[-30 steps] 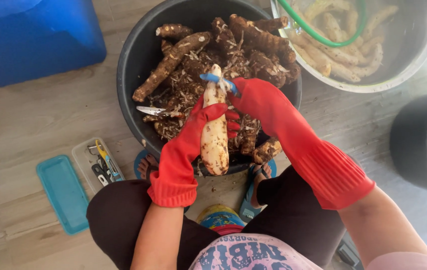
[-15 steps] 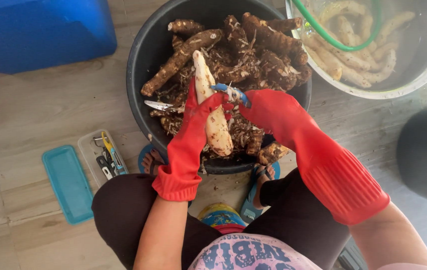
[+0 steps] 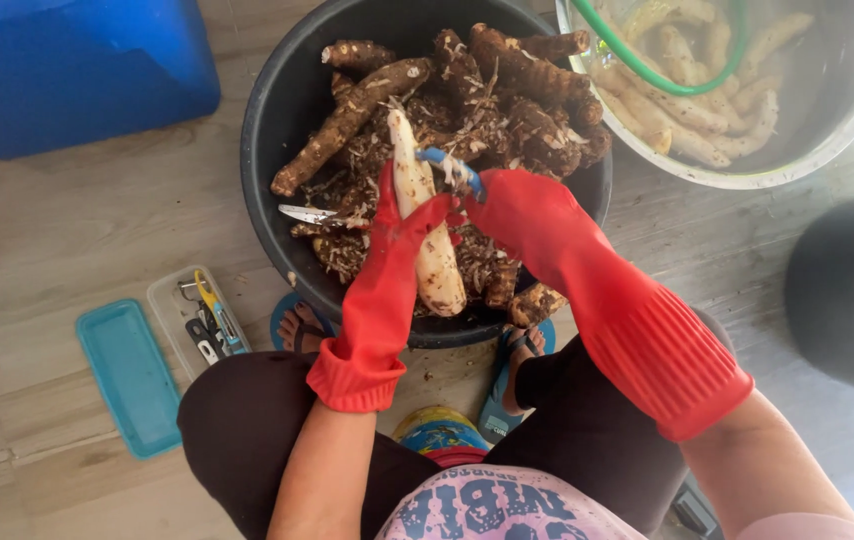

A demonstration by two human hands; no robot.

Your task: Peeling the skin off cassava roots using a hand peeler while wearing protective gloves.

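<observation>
The left hand [image 3: 402, 235], in a red rubber glove, is closed around a pale, mostly peeled root [image 3: 425, 225] and holds it lengthwise over the black tub [image 3: 265, 170]. The root's tapered end points toward the far rim of the tub; its thicker end hangs near the rim closest to the person.

The right hand [image 3: 517, 215], also gloved in red, is closed on a blue-handled peeler [image 3: 450, 166]. The peeler meets the upper part of the root, just beside the left thumb.

The black tub stands on the wooden floor between the person's feet (each in a blue sandal). It holds a heap of unpeeled brown roots [image 3: 507, 85] and loose peelings. A small knife [image 3: 309, 213] lies on the peelings at the tub's left side, apart from both hands.

A metal basin [image 3: 827, 140] stands at the far right of the floor, close against the tub's rim. It contains peeled pale roots [image 3: 697, 110] and a green hose [image 3: 667, 80] looped across them.

A clear plastic box [image 3: 179, 310] with small tools sits on the floor left of the tub; its teal lid [image 3: 127, 375] lies just beside it. A blue container [image 3: 67, 70] occupies the far left corner. A second dark tub [image 3: 837, 300] is partly visible at the right edge.
</observation>
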